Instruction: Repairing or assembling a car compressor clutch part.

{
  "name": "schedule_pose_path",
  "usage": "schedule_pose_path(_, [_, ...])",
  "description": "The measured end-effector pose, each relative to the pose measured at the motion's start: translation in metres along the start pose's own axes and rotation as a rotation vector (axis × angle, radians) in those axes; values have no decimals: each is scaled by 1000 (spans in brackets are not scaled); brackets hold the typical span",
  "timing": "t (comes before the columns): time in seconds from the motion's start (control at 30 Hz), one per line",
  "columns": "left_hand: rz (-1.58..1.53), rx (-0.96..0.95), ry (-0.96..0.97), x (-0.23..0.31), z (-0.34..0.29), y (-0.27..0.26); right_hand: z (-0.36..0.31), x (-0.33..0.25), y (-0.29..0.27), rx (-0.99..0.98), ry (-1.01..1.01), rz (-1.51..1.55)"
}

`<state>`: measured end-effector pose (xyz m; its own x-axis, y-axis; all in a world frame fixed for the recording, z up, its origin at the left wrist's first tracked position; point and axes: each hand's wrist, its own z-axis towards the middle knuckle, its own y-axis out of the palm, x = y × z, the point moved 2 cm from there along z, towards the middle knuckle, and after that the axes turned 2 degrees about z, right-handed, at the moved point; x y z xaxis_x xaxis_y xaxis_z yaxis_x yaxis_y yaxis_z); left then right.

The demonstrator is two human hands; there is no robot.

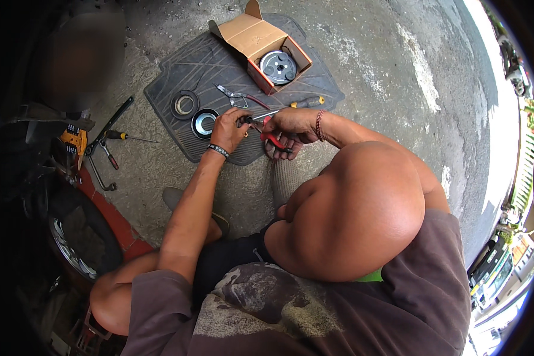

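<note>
My left hand (228,129) and my right hand (291,126) meet over the near edge of a dark rubber floor mat (219,53) on the concrete. The right hand grips red-handled pliers (273,139), whose jaws point left toward my left fingers. The left hand pinches a small dark part at the plier tips; what it is I cannot make out. A round metal ring part (204,123) lies just left of the left hand, with a dark ring (184,104) beyond it.
An open cardboard box (258,38) holding a round metal disc (278,66) sits at the mat's far side. A yellow-handled screwdriver (305,102) and second pliers (234,95) lie on the mat. Wrenches and a screwdriver (121,136) lie left, near a wheel (80,243).
</note>
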<state>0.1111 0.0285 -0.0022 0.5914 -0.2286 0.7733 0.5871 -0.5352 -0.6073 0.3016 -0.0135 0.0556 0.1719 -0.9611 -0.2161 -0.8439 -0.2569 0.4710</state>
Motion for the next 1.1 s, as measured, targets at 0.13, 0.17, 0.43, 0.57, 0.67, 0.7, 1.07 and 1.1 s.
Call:
schedule_pose_path(0.13, [26, -2, -39, -5, -1, -2, -7, -6, 9, 45, -28, 0])
schedule_pose_path(0.17, [24, -3, -37, -6, -2, -1, -6, -5, 11, 47, -28, 2])
schedule_pose_path(0.43, [-1498, 11, -838, -27, -12, 39, 5, 18, 12, 139, -53, -90])
schedule_pose_path(0.57, [-1703, -148, -803, -11, 6, 57, -3, 25, 10, 139, -70, 1])
schedule_pose_path(0.67, [-1772, 30, -932, -32, 3, 51, 6, 22, 20, 86, -88, 36])
schedule_pose_path(0.7, [-1773, 20, -932, -25, 5, 51, 5, 22, 17, 93, -88, 42])
schedule_pose_path(1.07, [-1828, -159, -914, -14, 16, 52, -1, 20, 21, -131, -171, 487])
schedule_pose_path(1.1, [-1825, -164, -917, -11, 17, 53, 4, 22, 16, -130, -173, 492])
